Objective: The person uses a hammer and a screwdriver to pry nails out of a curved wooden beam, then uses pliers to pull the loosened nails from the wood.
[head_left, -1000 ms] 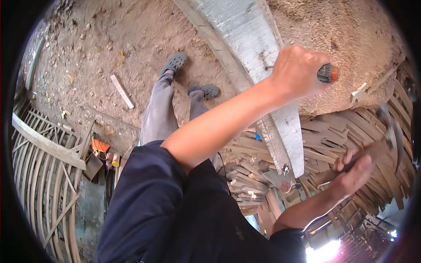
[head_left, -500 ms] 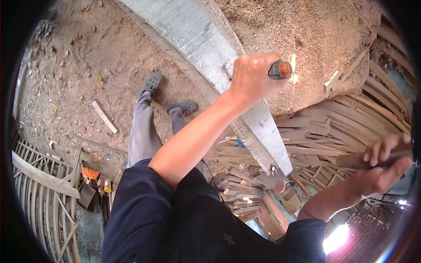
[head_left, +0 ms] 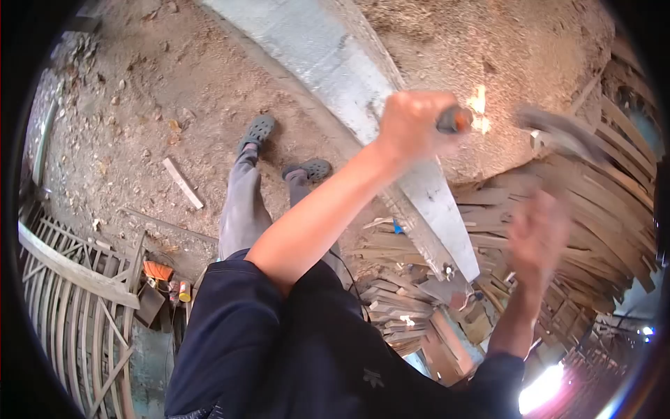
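Note:
My left hand [head_left: 415, 126] is closed in a fist round a chisel-like tool [head_left: 455, 120] with a dark ribbed handle and an orange butt end facing up. Its lower part is hidden by the fist. Beneath this hand runs a long, grey-white wooden plank [head_left: 335, 59], narrowing toward the near end, with rough edges. My right hand [head_left: 537, 230], smeared by motion, grips a hammer [head_left: 565, 133]. The dark, curved hammer head is raised out to the right of the orange butt, apart from it.
A mound of sawdust [head_left: 447, 42] lies beyond the plank. Thin wood offcuts [head_left: 572, 209] pile up at right. Slatted wood framing [head_left: 77, 279] stands at lower left, near an orange object [head_left: 157, 270]. A loose stick [head_left: 183, 183] lies on the dirt floor beside my clogs [head_left: 259, 129].
My right hand has swung from the far right inward and up, bringing the hammer head into view. My left hand keeps its hold on the tool over the plank. The whole view has shifted slightly.

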The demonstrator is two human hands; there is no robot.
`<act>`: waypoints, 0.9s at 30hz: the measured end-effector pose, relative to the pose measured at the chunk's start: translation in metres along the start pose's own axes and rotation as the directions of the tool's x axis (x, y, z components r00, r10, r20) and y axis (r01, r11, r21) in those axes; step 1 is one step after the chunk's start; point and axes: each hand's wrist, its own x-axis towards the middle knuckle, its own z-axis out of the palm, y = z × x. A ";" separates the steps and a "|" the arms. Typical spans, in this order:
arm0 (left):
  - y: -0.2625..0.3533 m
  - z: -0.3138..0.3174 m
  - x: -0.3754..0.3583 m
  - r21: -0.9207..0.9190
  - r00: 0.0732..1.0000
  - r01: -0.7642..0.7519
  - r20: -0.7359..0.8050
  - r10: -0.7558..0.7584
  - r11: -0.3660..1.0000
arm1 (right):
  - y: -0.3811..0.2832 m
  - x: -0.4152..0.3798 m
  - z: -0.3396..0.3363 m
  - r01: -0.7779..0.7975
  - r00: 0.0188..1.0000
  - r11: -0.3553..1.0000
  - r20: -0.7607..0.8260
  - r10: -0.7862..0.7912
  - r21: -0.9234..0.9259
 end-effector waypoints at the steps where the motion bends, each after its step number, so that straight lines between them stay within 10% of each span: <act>1: -0.002 -0.001 -0.008 0.008 0.971 -0.128 0.205 0.124 0.992 | 0.009 -0.013 -0.021 -0.243 0.941 0.769 -0.049 0.335 0.591; 2: 0.001 0.000 -0.022 -0.022 0.887 -0.237 0.402 0.226 0.971 | 0.014 -0.026 -0.042 -0.295 0.786 0.195 0.122 0.606 0.935; 4: -0.001 0.000 -0.047 -0.115 0.288 -0.432 0.922 0.258 0.894 | 0.011 -0.031 -0.058 -0.107 0.831 0.293 -0.076 0.551 0.950; 8: 0.017 0.011 -0.071 -0.190 0.311 -0.392 0.894 0.324 0.900 | -0.002 -0.054 -0.048 -0.226 0.687 0.265 -0.039 0.726 0.938; 10: 0.032 0.017 -0.061 -0.183 0.595 -0.353 0.713 0.371 0.918 | -0.005 -0.067 -0.040 -0.265 0.651 0.245 -0.015 0.759 0.933; 13: 0.034 0.013 -0.045 -0.168 0.751 -0.242 0.591 0.294 0.956 | -0.012 -0.079 -0.027 -0.344 0.559 0.234 -0.003 0.829 0.909; 27: 0.005 0.005 -0.036 0.004 0.800 -0.314 0.540 0.263 0.949 | -0.013 -0.098 0.003 -0.437 0.550 0.164 0.118 0.826 0.884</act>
